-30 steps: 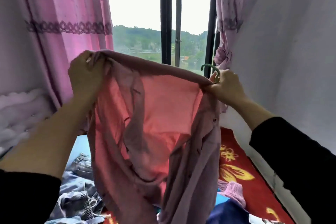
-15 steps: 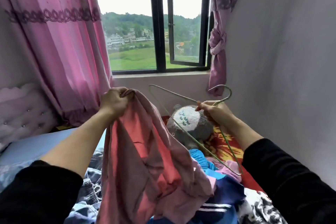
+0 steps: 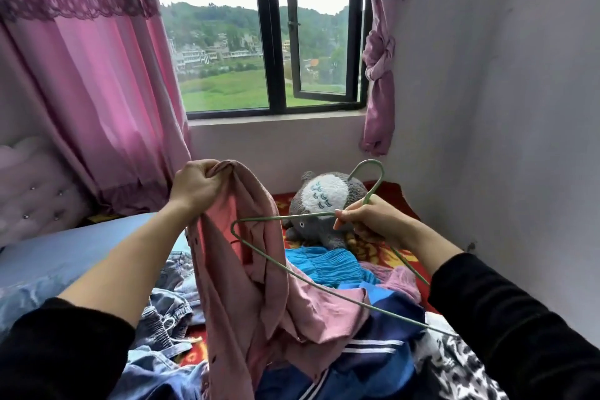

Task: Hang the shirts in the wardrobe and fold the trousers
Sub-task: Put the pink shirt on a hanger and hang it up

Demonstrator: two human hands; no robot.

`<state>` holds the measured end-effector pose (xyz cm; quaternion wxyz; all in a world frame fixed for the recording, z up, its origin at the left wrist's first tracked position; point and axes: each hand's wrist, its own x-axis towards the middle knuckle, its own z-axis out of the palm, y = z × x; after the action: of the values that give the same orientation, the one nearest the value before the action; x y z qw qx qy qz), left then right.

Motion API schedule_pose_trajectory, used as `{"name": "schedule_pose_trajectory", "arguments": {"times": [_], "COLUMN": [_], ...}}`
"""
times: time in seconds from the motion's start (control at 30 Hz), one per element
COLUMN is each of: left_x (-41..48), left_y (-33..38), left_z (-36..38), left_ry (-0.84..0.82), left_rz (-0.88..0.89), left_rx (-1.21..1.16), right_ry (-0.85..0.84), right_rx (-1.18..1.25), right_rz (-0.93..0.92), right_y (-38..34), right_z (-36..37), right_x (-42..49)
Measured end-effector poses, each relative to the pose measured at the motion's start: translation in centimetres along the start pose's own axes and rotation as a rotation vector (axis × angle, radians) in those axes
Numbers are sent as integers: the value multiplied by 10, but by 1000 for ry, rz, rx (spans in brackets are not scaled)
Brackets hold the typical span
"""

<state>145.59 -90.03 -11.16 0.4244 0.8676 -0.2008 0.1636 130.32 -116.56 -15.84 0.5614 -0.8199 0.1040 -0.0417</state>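
Pink shirt (image 3: 238, 295) hangs below the left hand's (image 3: 194, 188) grip.

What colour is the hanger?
The hanger is pale green, clearest in the head view.

The single wide-angle camera sits on my head, facing forward and tilted down; my left hand (image 3: 198, 187) and right hand (image 3: 370, 221) are near in front, the bed (image 3: 65, 253) below, the window (image 3: 261, 26) ahead.

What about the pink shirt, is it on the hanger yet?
Not yet. The left hand grips the pink shirt bunched; the right hand holds the green hanger in front, its wire bare.
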Motion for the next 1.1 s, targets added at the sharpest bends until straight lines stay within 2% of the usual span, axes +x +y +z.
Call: {"name": "schedule_pose_trajectory", "arguments": {"times": [0.1,0.23,0.33,0.47,0.53,0.63,0.77,0.83,0.93,0.97,1.03,1.1], "left_x": [-8,-20,-26,-28,-30,-34,-47,-53,-58,-58,-54,-50], "left_y": [6,16,15,-1,-10,-5,10,9,3,1,-4,-9], "left_z": [6,11,4,-14,-16,-13,-4,-5,-13,-13,-9,-2], "left_ry": [-28,-155,-210,-112,-64,-111,-293,-489,-819,-821,-594,-403], "left_rz": [32,13,54,68,25,2,51,62,-3,-3,78,189], "left_rx": [-66,-261,-199,20,-10,-202,-340,-333,-140,-122,-52,161], "right_ry": [9,60,151,222,223,226,248,289,290,277,245,207], "right_rx": [-87,-147,-256,-305,-282,-151,-203,-108,54,73,74,36], "right_rz": [-42,-33,-21,-61,-131,-159,-124,-127,-119,-132,-179,-205], "right_y": [-8,-7,-7,-23,-29,-19,-3,-6,-14,-18,-26,-30], "right_z": [30,72,81,70,71,89,109,106,100,99,98,100], "right_x": [5,21,33,35,36,40,41,39,36,33,27,20]}}
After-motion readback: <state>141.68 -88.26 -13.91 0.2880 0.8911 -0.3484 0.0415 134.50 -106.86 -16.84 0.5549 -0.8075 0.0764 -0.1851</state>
